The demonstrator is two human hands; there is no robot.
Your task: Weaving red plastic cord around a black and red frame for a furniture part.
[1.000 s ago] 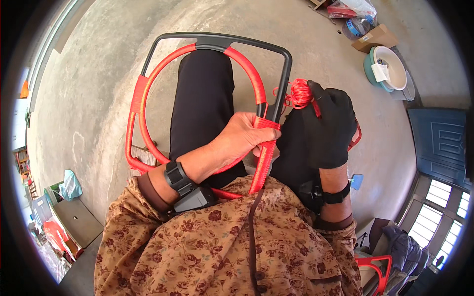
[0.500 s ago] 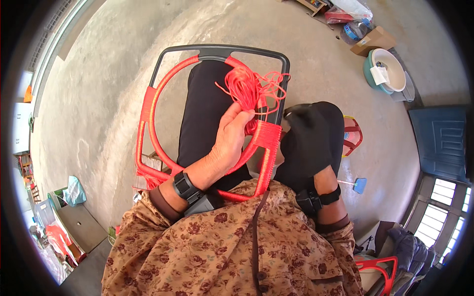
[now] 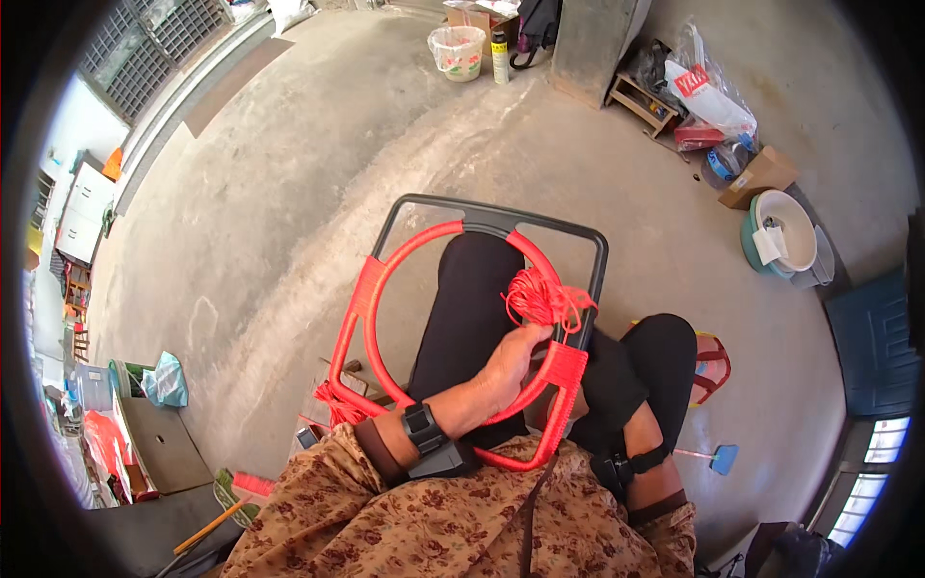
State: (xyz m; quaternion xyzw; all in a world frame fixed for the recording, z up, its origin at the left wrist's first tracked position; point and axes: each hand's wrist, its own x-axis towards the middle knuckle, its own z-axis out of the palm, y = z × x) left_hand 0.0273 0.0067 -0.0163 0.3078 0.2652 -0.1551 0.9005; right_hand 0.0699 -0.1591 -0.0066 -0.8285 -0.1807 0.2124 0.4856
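On my lap rests a black rounded frame (image 3: 603, 252), its lower part and an inner ring (image 3: 374, 337) wrapped tightly in red cord. My left hand (image 3: 511, 371) is closed around a loose bundle of red cord (image 3: 540, 297) at the ring's right side. Strands fan out from the bundle above my fingers. My right hand (image 3: 617, 376), in a black glove, is beside the frame's right edge, below the black bar. Its fingers blend into the dark trousers and the frame, so their hold is unclear. More loose red cord (image 3: 339, 405) hangs at the frame's lower left.
Basins (image 3: 785, 229), a cardboard box (image 3: 759, 177) and a small wooden rack (image 3: 641, 104) stand at the right wall. A patterned bucket (image 3: 457, 54) is at the far side. A blue fly swatter (image 3: 724, 459) and a broom (image 3: 252, 485) are nearer me.
The view has tilted up, showing more far floor. My left hand still grips the cord bundle, now more gathered. My right hand's blurred motion beside the frame has settled lower.
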